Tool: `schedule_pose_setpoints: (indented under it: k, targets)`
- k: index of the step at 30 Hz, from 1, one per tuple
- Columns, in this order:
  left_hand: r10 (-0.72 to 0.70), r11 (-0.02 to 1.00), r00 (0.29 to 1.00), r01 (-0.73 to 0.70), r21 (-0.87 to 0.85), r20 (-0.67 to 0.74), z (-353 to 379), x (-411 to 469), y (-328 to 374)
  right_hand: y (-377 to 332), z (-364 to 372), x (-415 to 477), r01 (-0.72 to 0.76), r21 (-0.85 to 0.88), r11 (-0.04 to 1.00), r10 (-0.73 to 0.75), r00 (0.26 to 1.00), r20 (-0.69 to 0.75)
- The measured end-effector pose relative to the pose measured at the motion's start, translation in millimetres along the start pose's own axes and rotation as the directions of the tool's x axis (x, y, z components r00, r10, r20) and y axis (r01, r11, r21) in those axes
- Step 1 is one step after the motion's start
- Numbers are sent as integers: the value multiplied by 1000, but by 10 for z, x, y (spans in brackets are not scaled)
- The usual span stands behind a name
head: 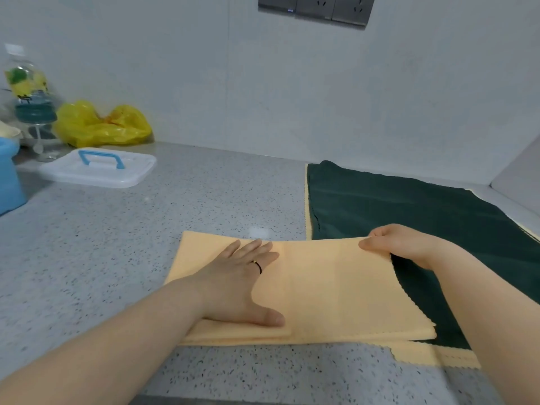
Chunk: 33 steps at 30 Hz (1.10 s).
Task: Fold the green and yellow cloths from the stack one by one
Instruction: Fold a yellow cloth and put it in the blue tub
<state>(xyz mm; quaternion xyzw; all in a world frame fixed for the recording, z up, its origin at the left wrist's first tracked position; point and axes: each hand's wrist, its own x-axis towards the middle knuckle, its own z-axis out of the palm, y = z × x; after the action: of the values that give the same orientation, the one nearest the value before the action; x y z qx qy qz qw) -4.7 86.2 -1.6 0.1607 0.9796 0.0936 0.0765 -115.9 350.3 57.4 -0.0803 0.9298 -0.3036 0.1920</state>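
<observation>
While flat left fingers (258, 252) press one yellow cloth (336, 290), right fingers (372, 245) pinch it over one green cloth (409, 206).

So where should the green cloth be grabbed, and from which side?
Probably pinch the green cloth at its far left corner, from the left: it is bare and slightly humped, while the near part is covered by the yellow cloth and right hand.

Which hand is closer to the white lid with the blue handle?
Left. The left hand lies flat on the yellow cloth, with the white lid beyond it to the left. The right hand pinches the cloth's far edge, farther right.
</observation>
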Motion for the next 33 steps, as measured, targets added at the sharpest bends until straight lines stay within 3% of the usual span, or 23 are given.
schedule_pose_setpoints:
  k: [5, 10, 15, 18, 22, 25, 33]
  targets:
    - [2, 998, 999, -4, 57, 37, 6, 28, 3, -134, -138, -97, 24, 248, 968, -44, 996, 77]
    - [4, 998, 997, -8, 60, 75, -53, 59, 5, -614, -226, -208, 87, 390, 917, -140, 984, 109]
    - [7, 999, 1000, -6, -49, 25, -133, 15, 31, -1255, -30, -268, 121, 521, 845, -217, 968, 127]
    - [-86, 986, 984, 62, -153, -158, -201, -142, -36, -1562, 231, -280, 136, 525, 840, -230, 966, 119]
    - [-375, 917, 829, 265, -298, -416, -208, -546, -283, -1784, 640, -255, 125, 489, 863, -194, 977, 92]
    - [-504, 831, 774, 315, -459, -382, -126, -796, -351, -1872, 998, -202, 88, 481, 872, -159, 981, 108]
    - [-571, 661, 745, 168, -732, -344, 1, -824, -382, -1858, 1567, -119, 49, 312, 949, -100, 983, 151]
